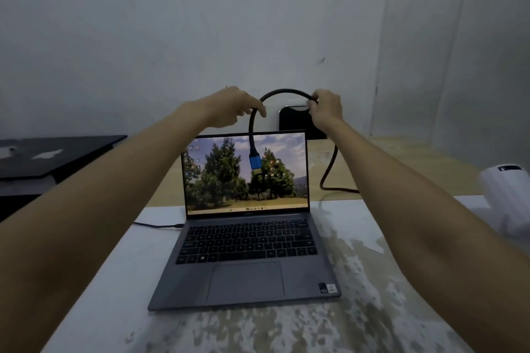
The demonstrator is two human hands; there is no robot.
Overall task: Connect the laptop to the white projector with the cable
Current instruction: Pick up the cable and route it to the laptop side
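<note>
An open grey laptop [246,252] sits on the white table, its screen lit with a picture of trees. Above the screen I hold a thick black cable [282,92] in an arch between both hands. My left hand [232,107] pinches it on the left, and its blue plug [255,160] hangs down in front of the screen. My right hand [327,109] grips the cable on the right; from there it drops behind the laptop and runs right behind my forearm. The white projector [507,198] stands at the table's right edge, partly hidden by my right arm.
A thin black lead [156,225] is plugged into the laptop's left side. A black object [295,120] stands behind the screen against the wall. A dark surface [51,155] lies to the left, a wooden one [415,163] behind the table.
</note>
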